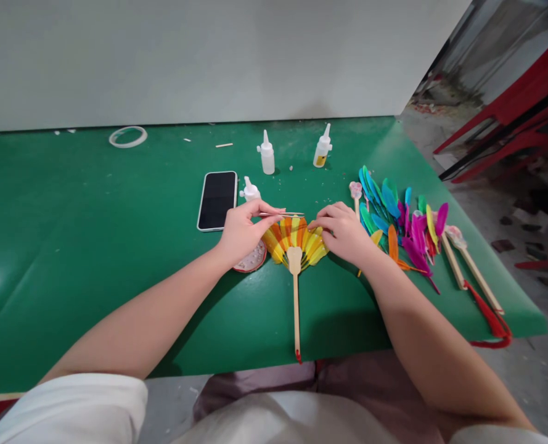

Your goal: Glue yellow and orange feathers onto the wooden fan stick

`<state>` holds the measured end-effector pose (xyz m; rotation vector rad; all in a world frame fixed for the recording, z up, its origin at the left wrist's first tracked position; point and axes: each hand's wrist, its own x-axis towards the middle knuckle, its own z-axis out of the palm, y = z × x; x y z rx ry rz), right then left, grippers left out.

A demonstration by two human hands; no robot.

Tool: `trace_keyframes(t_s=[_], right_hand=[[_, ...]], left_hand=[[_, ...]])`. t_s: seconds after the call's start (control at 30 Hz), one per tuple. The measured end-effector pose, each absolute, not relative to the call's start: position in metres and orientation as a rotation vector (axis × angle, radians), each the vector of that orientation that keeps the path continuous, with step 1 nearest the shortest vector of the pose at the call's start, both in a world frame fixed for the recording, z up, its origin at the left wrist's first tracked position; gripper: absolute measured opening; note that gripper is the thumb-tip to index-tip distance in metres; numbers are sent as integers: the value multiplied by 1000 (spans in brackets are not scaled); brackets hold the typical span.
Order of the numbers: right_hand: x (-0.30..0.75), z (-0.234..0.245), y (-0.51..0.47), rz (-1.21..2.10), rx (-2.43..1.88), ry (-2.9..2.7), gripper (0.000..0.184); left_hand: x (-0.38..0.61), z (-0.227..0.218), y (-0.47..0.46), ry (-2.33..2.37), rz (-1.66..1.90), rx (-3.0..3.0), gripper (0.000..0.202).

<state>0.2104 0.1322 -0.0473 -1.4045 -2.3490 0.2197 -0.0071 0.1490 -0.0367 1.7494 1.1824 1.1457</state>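
Note:
A feather fan (pixel 295 260) lies on the green table, with yellow and orange feathers spread above its pale wooden handle. My left hand (pixel 246 225) is closed on a pair of thin tweezers (pixel 294 214), whose tips reach across the upper edge of the feathers. At the fan's right side, my right hand (pixel 343 231) has its fingers bent and closed on the feather edge; the exact grip is partly hidden. A round dish (pixel 251 258) holding small pale bits sits beneath my left wrist, partly covered. Just behind my left hand stands a white glue bottle (pixel 251 190).
Two more glue bottles (pixel 267 155) stand farther back. A phone (pixel 217 200) lies to the left, and a roll of tape (pixel 128 137) beyond it. Loose colored feathers (pixel 389 200) and fan handles (pixel 474 268) with a red tassel (pixel 490 317) occupy the right.

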Motion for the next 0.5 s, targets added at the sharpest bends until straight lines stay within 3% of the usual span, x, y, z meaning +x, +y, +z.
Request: trace_keyframes(t_s=[0.5], right_hand=[[211, -49, 134, 236, -1416, -2344, 37]], left_hand=[[-7, -38, 149, 1196, 1153, 1744, 5]])
